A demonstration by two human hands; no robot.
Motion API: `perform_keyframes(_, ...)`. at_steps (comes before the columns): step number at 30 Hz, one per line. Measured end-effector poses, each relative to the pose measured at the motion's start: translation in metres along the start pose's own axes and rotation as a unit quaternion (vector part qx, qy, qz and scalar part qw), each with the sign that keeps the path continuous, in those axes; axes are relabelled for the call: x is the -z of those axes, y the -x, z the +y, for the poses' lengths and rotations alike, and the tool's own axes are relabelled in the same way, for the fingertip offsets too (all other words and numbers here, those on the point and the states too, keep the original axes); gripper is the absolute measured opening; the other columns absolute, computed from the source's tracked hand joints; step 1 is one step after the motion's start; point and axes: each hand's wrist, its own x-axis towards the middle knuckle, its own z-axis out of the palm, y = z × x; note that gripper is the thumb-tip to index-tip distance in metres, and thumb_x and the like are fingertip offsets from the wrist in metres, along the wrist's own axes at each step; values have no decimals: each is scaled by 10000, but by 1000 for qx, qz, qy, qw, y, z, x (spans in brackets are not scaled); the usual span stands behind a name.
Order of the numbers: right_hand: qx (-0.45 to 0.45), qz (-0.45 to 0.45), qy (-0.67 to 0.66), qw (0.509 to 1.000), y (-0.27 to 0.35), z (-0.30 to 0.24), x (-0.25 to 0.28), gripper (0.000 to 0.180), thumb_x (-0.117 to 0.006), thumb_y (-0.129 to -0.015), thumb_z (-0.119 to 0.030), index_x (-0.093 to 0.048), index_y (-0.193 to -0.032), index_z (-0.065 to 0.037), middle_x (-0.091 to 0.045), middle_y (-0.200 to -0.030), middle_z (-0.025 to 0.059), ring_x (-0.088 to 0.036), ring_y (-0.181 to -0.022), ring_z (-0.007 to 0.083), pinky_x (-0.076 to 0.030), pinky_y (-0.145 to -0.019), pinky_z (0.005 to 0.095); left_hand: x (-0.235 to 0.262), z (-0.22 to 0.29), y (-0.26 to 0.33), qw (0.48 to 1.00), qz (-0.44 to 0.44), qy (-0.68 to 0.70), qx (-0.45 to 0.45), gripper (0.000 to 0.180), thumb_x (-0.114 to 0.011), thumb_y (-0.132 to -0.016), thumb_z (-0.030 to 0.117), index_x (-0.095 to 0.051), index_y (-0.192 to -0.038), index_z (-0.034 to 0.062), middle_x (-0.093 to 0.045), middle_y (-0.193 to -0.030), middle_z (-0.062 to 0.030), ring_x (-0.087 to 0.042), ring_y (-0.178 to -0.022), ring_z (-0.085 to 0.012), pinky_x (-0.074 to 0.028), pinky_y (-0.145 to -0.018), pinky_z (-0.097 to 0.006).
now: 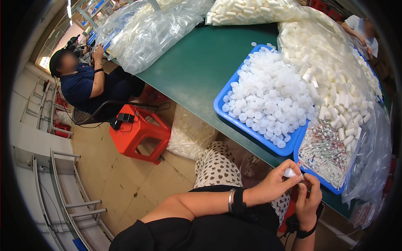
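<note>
My left hand (273, 183) is closed around a small white cylinder (289, 172), just in front of the table's near edge. Close against its fingertips, my right hand (309, 200) is curled in a pinch at the cylinder's end. Whatever lies between those right fingers is too small and covered to name. Just beyond both hands, a blue tray (320, 173) holds many thin white sticks (328, 152) with red and greenish bits. Beside it to the left, a larger blue tray (255, 134) is heaped with translucent white round caps (270, 94).
Clear bags of white cylinders (335, 83) spread along the table's right and far sides. The green tabletop (188, 71) reaches away to the left. A red stool (138, 134) with a black device stands left of me. A seated person (86, 81) works farther back; another is at far right.
</note>
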Motion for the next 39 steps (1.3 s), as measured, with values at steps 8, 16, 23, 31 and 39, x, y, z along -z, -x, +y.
perform_keyframes(8,28,-75,-47,996,-6,-4,2,178,-598,-950,-101,-551,-1083,8,-624,-939,184,-628,-733,312,-481,-629,370,1,2,4,998,-58,14,3,265,-441,-1060,256,-525,-1186,38,-518,-1172,-36,-492,-1125,-98,-413,-958,-263)
perform_keyframes(16,-67,-80,-147,984,7,3,-13,207,-519,-996,-123,-525,-1145,20,-589,-882,102,-548,-714,166,-452,-664,278,-3,2,2,995,-91,24,-15,462,-298,-1090,301,-486,-1363,-20,-472,-1395,-114,-462,-1286,-192,-356,-1100,-332)
perform_keyframes(23,45,-32,-11,998,-14,-10,-23,277,-636,-907,-64,-512,-1140,20,-598,-987,184,-605,-844,373,-490,-735,420,8,-7,2,966,-38,222,126,516,-280,-1085,335,-348,-1481,12,-451,-1418,-92,-457,-1299,-187,-365,-1108,-331)
perform_keyframes(31,124,-54,78,988,-16,-2,-18,192,-640,-915,-143,-581,-1022,5,-611,-836,153,-603,-703,354,-462,-606,423,11,-7,6,928,-92,326,157,477,-288,-1077,269,-334,-1491,36,-355,-1527,-102,-388,-1370,-195,-324,-1142,-344)
perform_keyframes(39,66,20,120,990,-16,-19,-38,161,-608,-927,-112,-583,-1034,6,-626,-807,156,-609,-653,366,-470,-557,428,8,-16,1,915,-78,375,130,525,-369,-1050,450,-403,-1420,78,-435,-1424,-78,-410,-1343,-207,-342,-1136,-370)
